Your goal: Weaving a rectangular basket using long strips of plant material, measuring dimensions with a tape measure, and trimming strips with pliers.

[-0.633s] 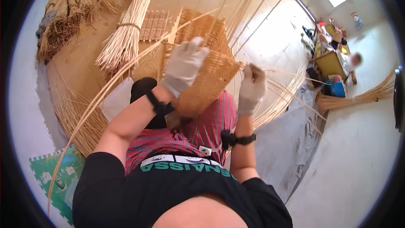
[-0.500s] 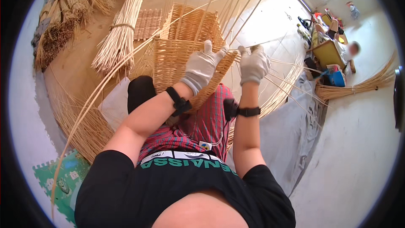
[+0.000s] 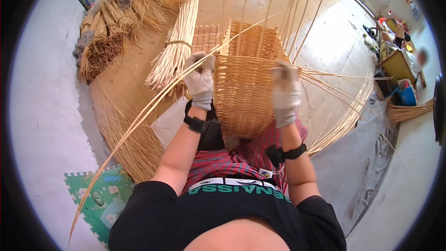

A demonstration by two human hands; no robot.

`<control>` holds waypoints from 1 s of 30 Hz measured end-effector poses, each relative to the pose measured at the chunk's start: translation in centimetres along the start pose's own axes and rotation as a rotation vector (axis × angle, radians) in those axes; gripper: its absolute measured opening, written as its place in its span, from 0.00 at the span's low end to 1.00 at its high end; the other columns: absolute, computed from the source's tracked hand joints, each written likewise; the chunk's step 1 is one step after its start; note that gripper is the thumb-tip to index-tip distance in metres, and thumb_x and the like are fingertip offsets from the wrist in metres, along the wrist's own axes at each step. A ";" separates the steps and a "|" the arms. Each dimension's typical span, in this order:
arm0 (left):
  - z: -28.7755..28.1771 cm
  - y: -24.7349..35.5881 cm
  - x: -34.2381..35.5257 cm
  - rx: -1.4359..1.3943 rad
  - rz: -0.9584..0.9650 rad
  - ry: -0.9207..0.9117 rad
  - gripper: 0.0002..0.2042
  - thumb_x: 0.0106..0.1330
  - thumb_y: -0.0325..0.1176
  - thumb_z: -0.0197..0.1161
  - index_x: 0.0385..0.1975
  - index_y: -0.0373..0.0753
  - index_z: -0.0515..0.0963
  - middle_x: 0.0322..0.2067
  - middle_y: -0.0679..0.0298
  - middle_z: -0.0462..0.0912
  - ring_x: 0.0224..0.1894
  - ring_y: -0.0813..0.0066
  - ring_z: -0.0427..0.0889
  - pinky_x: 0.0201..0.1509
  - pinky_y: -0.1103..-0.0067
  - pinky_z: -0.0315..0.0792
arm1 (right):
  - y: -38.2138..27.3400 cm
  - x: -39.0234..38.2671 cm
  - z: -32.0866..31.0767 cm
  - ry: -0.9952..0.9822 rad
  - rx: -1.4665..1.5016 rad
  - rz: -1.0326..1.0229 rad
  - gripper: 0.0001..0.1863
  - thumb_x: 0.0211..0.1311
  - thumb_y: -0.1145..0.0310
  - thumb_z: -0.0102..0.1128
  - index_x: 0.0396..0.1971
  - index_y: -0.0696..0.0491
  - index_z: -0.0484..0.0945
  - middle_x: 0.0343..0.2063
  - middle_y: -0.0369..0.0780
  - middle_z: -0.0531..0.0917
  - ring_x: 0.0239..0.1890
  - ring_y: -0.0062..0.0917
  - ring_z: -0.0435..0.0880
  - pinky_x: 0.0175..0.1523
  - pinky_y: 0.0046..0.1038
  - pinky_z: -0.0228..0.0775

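Observation:
A woven rattan basket [image 3: 241, 93], with long upright stakes [image 3: 239, 14], stands in front of me, low against my legs. My left hand [image 3: 199, 78], in a pale glove, is at its left top corner, fingers curled on long pale strands [image 3: 141, 118] that trail down to the lower left. My right hand [image 3: 285, 94], gloved too, is at the basket's right side, smeared by motion; its fingers are unclear. Loose strands [image 3: 339, 88] fan out rightward beside it. A flat woven panel [image 3: 205, 35] lies behind the basket.
Tied reed bundles [image 3: 174, 56] and darker piles [image 3: 111, 28] lie back left; loose reeds [image 3: 125, 144] lie at my left above a green foam mat [image 3: 93, 195]. At right are a grey sheet [image 3: 362, 172], a blurred person [image 3: 420, 60] among clutter, and a blue bucket [image 3: 406, 95].
My left hand has moved from the basket's front face to its left corner and closed on the strands. The basket has turned more square to me. The whole view has shifted.

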State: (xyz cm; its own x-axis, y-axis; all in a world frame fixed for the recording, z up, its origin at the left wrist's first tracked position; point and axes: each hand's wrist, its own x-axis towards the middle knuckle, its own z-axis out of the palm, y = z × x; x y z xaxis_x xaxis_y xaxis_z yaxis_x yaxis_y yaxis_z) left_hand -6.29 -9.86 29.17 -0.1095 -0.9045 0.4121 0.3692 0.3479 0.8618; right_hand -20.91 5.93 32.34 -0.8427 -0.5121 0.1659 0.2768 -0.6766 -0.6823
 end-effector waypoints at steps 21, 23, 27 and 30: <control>-1.3 -1.7 6.0 0.017 -0.373 -0.729 0.16 0.61 0.42 0.77 0.41 0.45 0.78 0.42 0.69 0.79 0.48 0.74 0.78 0.58 0.76 0.72 | 4.6 2.4 0.8 0.134 -0.195 0.161 0.09 0.79 0.69 0.48 0.44 0.53 0.79 0.36 0.37 0.86 0.35 0.24 0.86 0.44 0.28 0.82; -0.5 -1.7 5.0 0.118 -0.391 -0.626 0.15 0.62 0.43 0.76 0.41 0.46 0.78 0.38 0.72 0.77 0.42 0.78 0.75 0.53 0.79 0.71 | 4.3 3.2 2.2 0.100 -0.381 0.075 0.09 0.79 0.69 0.48 0.44 0.53 0.80 0.38 0.38 0.87 0.39 0.24 0.87 0.46 0.27 0.82; 1.6 -2.5 3.6 0.063 -0.290 -0.368 0.13 0.66 0.43 0.73 0.37 0.46 0.77 0.30 0.75 0.75 0.34 0.84 0.68 0.40 0.83 0.65 | 3.0 7.9 10.9 -0.273 -1.176 -0.965 0.15 0.73 0.75 0.51 0.54 0.48 0.78 0.49 0.43 0.86 0.52 0.25 0.84 0.48 0.29 0.81; 2.1 -3.1 3.4 0.036 -0.404 -0.267 0.12 0.67 0.41 0.72 0.34 0.43 0.76 0.32 0.72 0.77 0.37 0.80 0.70 0.45 0.80 0.69 | 2.5 10.5 13.2 -0.323 -1.423 -0.750 0.26 0.70 0.79 0.50 0.65 0.42 0.70 0.51 0.43 0.85 0.52 0.28 0.84 0.51 0.35 0.82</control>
State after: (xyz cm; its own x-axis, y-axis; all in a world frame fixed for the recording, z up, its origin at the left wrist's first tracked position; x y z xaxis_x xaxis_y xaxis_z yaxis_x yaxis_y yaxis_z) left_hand -9.76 -13.51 28.48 -0.4725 -0.8756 0.1002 0.2164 -0.0051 0.9763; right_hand -22.93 -8.14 41.79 -0.4083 -0.5200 0.7502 -0.9012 0.0986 -0.4221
